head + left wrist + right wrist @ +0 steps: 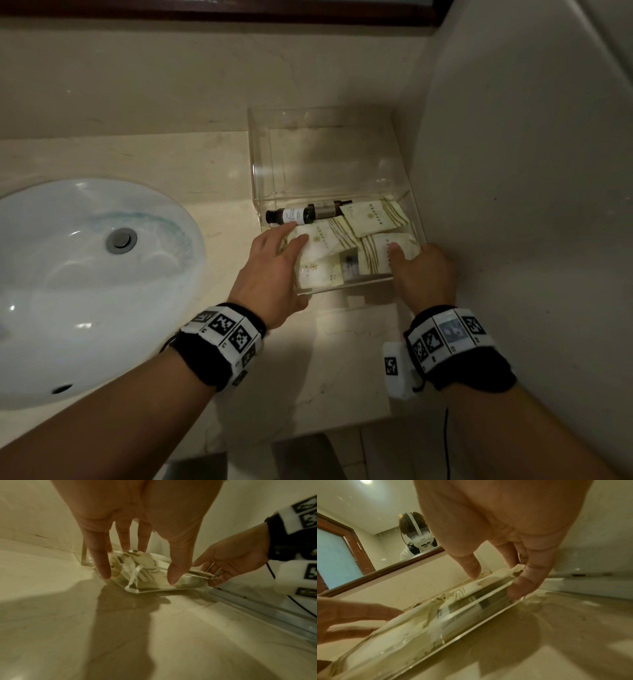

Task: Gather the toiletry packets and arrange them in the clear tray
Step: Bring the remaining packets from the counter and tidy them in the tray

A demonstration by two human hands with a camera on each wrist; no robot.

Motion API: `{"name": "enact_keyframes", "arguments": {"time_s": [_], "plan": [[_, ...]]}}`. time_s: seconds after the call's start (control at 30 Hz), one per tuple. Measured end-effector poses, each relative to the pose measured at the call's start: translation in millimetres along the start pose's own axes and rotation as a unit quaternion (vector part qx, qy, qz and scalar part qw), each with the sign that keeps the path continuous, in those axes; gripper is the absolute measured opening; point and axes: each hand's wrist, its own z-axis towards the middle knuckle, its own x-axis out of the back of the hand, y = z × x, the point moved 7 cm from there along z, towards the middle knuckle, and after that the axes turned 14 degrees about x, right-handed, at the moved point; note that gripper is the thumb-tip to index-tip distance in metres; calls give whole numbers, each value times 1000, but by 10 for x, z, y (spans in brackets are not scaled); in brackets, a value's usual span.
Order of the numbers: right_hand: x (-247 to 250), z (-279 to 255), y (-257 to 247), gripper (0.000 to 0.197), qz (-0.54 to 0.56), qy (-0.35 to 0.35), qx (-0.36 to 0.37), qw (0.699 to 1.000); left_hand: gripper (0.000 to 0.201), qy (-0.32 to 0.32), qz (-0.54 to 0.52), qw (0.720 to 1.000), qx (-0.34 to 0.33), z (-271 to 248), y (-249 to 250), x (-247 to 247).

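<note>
The clear tray (261,164) stands on the counter against the right wall. Several cream toiletry packets (373,216) lie in its front half, with two dark bottles (294,214) behind them. My left hand (284,260) lies over the left packets, fingers straight and spread, thumb by the front wall. In the left wrist view its fingertips (104,573) come down around the packets (147,574). My right hand (418,263) grips the tray's front right corner, thumb pressing a packet inside and fingers (520,588) curled outside the wall (471,609).
A white sink (85,274) fills the counter's left side. A pale wall (513,171) rises right beside the tray. The backsplash stands behind it, with a mirror frame (385,569) above. The counter's front edge (325,431) is close below my wrists.
</note>
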Motion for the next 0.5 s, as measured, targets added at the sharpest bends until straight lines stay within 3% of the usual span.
{"name": "enact_keyframes", "arguments": {"time_s": [0.5], "plan": [[-14,53,50,44,-22,14,21,999,99,0,-35,999,1,-11,-85,-50]]}}
